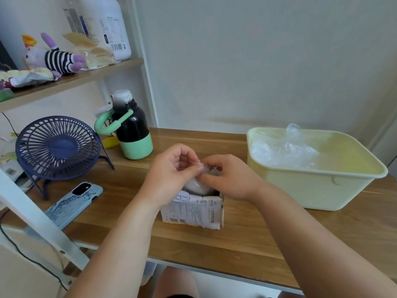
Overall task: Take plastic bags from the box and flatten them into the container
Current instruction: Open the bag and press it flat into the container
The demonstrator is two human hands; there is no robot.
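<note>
Two hands, left hand [169,175] and right hand [227,179], pinch seemingly one plastic bag [211,170] over box [193,211] near desk [247,246] front edge.

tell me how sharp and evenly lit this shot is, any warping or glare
Head view: soft, even daylight; faint sheen on the desk; wide-angle warp tilts the shelf post; the plastic bag pinched by left hand and right hand looks blurred.

Left hand [171,171] and right hand [228,178] on a plastic bag [212,171] above the box [193,211], container [311,190] nearby.
</note>
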